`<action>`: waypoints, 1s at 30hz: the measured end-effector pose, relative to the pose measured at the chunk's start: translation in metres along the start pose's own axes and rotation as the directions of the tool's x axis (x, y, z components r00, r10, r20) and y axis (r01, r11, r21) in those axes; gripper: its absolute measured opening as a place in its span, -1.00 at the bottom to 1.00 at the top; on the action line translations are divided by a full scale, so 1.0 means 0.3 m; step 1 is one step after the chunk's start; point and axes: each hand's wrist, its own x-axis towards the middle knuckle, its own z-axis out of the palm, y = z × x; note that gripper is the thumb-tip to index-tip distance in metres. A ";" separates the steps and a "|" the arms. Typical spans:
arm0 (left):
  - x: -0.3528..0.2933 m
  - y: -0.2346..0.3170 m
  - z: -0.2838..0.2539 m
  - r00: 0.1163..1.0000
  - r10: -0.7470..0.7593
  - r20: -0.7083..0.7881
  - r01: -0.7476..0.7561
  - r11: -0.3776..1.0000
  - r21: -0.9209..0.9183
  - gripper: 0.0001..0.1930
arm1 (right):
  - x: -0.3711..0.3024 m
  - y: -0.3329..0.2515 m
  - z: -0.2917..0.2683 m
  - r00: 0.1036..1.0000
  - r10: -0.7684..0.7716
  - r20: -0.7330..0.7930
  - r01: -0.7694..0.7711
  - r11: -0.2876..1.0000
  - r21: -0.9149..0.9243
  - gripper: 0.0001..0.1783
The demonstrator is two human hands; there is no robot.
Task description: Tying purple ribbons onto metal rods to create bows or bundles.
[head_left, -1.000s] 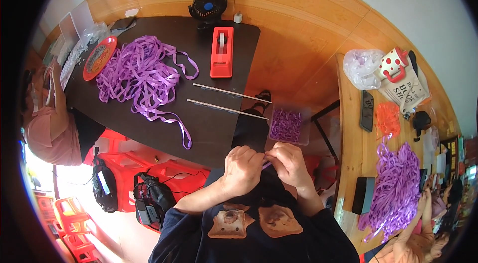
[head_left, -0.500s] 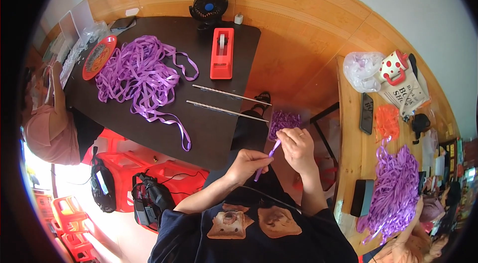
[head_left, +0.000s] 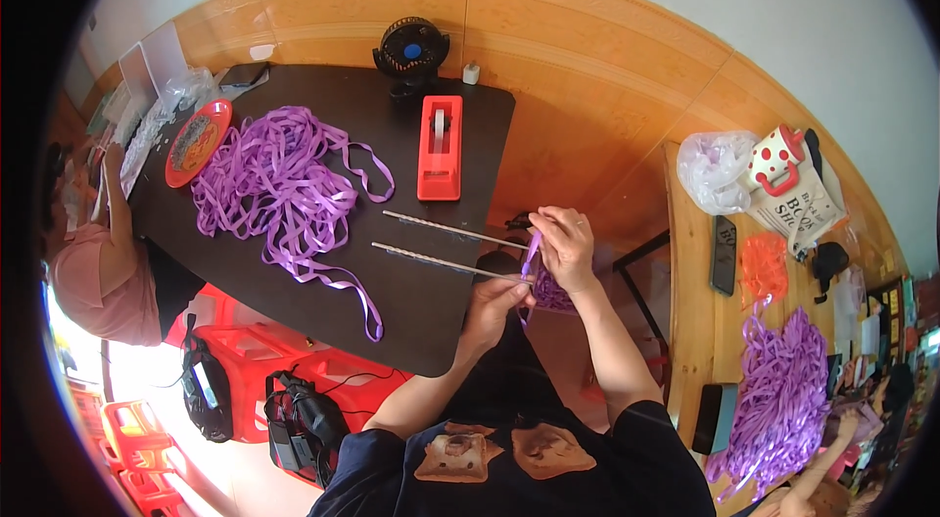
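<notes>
Between my two hands runs a short purple ribbon (head_left: 532, 255). My left hand (head_left: 497, 306) is closed, pinching its lower part, with a short tail hanging below the fingers. Above and to the right, my right hand (head_left: 566, 241) pinches the ribbon's upper end. Both hands are just off the right edge of the dark table (head_left: 411, 321), by the ends of two thin metal rods (head_left: 426, 256) with twisted shafts that stick out over that edge. Below my right hand, a container of purple ribbon pieces (head_left: 554, 294) is partly hidden.
On the dark table lie a heap of purple ribbon (head_left: 284, 174), a red tape dispenser (head_left: 440, 169), a black fan (head_left: 411, 52) and a red plate (head_left: 198, 145). The wooden table (head_left: 690, 341) at right bears a phone (head_left: 723, 258) and more ribbon (head_left: 778, 399). Other people sit at both sides.
Both hands have moved forward, away from my body, to beside the rod ends, still pinching the ribbon. The view has tilted up, so the tables appear lower.
</notes>
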 end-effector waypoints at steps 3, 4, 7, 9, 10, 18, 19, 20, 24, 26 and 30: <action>0.008 -0.022 -0.043 0.999 0.040 -0.016 -0.040 0.999 -0.004 -0.81 | 0.008 -0.008 0.062 1.000 0.021 -0.022 -0.019 0.998 0.066 -0.69; 0.009 -0.028 -0.050 0.999 0.039 -0.016 -0.039 0.999 -0.001 -0.81 | 0.003 -0.003 0.086 0.999 0.034 -0.022 -0.032 0.997 0.072 -0.69; 0.010 -0.044 -0.061 0.992 0.006 -0.129 -0.015 0.998 -0.066 -0.79 | -0.018 -0.006 0.145 0.998 0.067 -0.010 -0.065 0.989 0.133 -0.74; 0.015 -0.051 -0.069 0.984 0.043 -0.173 -0.048 0.999 -0.023 -0.79 | -0.045 -0.014 0.176 0.994 0.102 0.025 -0.105 0.983 0.152 -0.75; 0.015 -0.049 -0.066 0.984 0.044 -0.172 -0.049 0.999 -0.024 -0.79 | -0.066 -0.012 0.191 0.989 0.136 0.054 -0.144 0.975 0.168 -0.77; -0.189 -0.009 -0.002 0.977 -0.192 -0.091 0.202 0.971 0.128 -0.79 | -0.362 -0.123 0.206 0.940 0.273 0.203 -0.318 0.916 0.242 -0.82; -0.237 0.006 -0.007 0.976 -0.195 -0.096 0.206 0.970 0.127 -0.79 | -0.350 -0.167 0.168 0.951 0.219 0.218 -0.264 0.943 0.204 -0.83; -0.283 0.030 -0.013 0.969 -0.239 -0.065 0.246 0.958 0.145 -0.79 | -0.338 -0.212 0.121 0.958 0.165 0.236 -0.207 0.964 0.166 -0.83; -0.401 0.119 -0.038 0.957 -0.287 0.030 0.283 0.953 0.105 -0.77 | -0.381 -0.350 0.007 0.917 0.217 0.335 -0.299 0.929 0.218 -0.86; -0.423 0.147 -0.045 0.939 -0.340 0.041 0.334 0.936 0.113 -0.77 | -0.427 -0.400 -0.016 0.903 0.240 0.358 -0.360 0.876 0.322 -0.85; -0.466 0.173 -0.032 0.932 -0.362 -0.006 0.362 0.931 0.051 -0.81 | -0.520 -0.501 -0.062 0.755 0.323 0.571 -0.650 0.482 0.588 -0.87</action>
